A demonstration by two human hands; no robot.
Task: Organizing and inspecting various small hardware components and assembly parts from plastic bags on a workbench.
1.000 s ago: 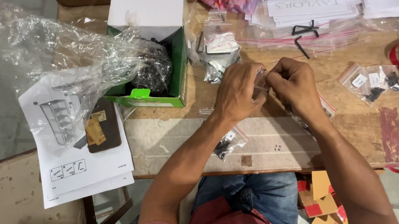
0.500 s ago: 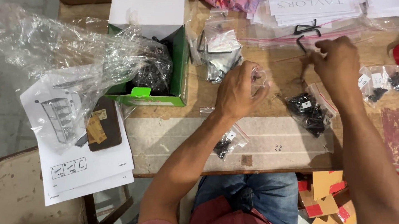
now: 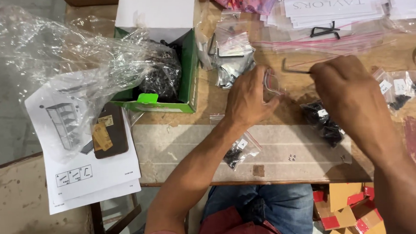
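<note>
Right hand (image 3: 346, 83) pinches a hex key (image 3: 294, 70), long arm pointing toward left hand (image 3: 249, 98); left hand pinches a small clear bag (image 3: 271, 83).

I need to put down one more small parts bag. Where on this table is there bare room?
The barest patch is the pale taped strip at the near edge, between the green box and the small screw bag. Bare wood also shows near the right forearm. The far side is crowded with bags and papers.
</note>
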